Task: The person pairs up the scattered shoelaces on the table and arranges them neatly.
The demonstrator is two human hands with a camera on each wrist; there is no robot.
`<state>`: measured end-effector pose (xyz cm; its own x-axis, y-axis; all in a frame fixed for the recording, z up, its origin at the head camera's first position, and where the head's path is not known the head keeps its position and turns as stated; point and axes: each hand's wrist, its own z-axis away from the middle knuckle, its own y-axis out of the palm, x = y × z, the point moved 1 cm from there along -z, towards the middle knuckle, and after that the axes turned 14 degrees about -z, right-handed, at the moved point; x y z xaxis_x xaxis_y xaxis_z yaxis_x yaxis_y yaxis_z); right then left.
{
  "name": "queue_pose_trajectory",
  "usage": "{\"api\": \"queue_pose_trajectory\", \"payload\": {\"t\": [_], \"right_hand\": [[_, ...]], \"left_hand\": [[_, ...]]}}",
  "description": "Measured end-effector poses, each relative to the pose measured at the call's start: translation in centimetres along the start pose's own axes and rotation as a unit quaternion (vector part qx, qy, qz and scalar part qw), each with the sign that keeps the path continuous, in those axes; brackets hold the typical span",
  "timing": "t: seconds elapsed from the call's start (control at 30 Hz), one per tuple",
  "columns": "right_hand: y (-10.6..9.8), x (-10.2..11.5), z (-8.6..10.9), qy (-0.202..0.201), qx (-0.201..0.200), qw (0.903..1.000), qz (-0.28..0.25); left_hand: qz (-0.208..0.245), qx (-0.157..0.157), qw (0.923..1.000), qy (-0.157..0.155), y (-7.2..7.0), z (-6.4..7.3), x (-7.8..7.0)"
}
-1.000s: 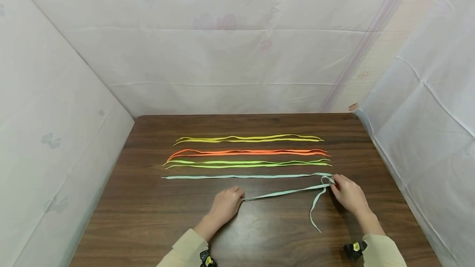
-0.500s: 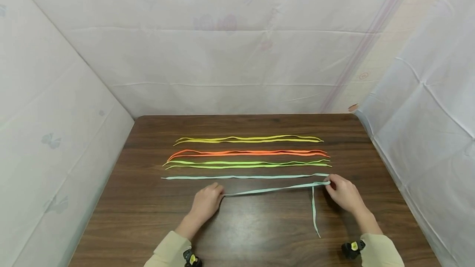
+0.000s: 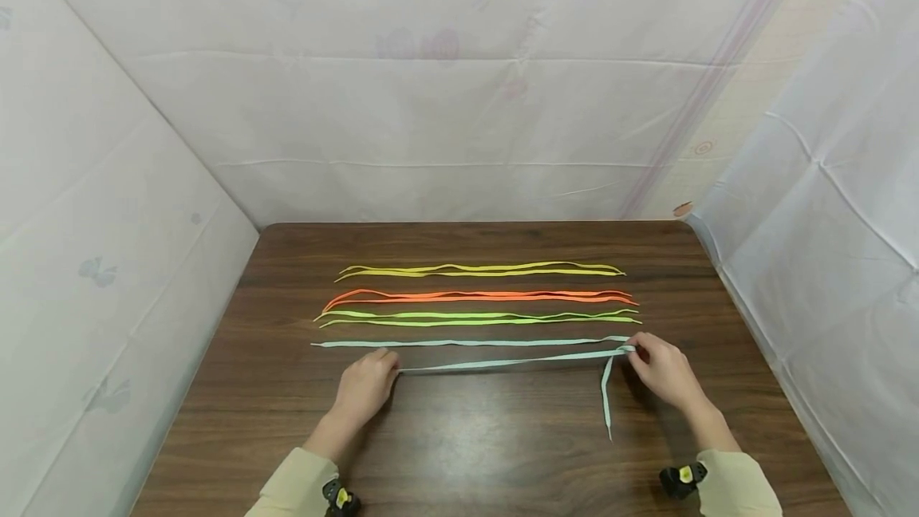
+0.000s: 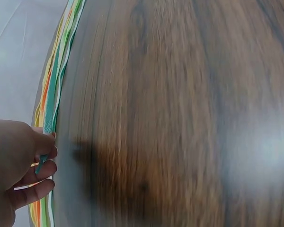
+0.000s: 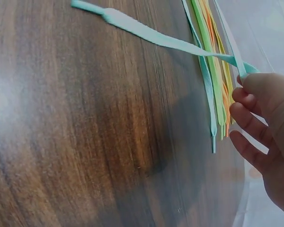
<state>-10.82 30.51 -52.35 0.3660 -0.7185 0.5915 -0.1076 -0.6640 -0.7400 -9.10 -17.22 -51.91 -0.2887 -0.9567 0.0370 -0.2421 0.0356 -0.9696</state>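
A pale mint shoelace [image 3: 502, 362] stretches between both hands, just above the tabletop. My left hand [image 3: 366, 385] pinches its left end; in the left wrist view the tip [image 4: 40, 163] pokes out below the thumb. At the other side my right hand [image 3: 666, 373] pinches the lace between thumb and index finger, its other fingers loosely bent. From there a loose tail [image 5: 151, 35] of the same lace hangs toward the table's front. A second mint shoelace [image 3: 431, 343] lies straight on the table, right behind the held one.
Farther back on the brown wooden table [image 3: 474, 461] lie pairs of laces: lime green [image 3: 467, 322], orange [image 3: 474, 297] and yellow [image 3: 495, 270]. White sheeting [image 3: 459, 126] encloses the table's back and both sides.
My left hand has slid left and slightly back along the table, drawing the lace out taut. The loop near the right hand has straightened, and the tail hangs shorter. The right hand has barely moved.
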Motion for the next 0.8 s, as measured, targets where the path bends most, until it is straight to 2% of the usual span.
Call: {"api": "queue_pose_trajectory", "payload": {"t": [0.43,0.8], "right_hand": [[-0.7,0.3,0.0,0.004,-0.002,0.9999,0.010],[-0.8,-0.2,0.1,-0.004,-0.017,0.9996,0.021]], "left_hand": [[-0.011,0.016,0.9990,-0.041,-1.0,1.0,4.7],[-0.008,0.036,0.9960,-0.082,-0.8,1.8,7.3]]}}
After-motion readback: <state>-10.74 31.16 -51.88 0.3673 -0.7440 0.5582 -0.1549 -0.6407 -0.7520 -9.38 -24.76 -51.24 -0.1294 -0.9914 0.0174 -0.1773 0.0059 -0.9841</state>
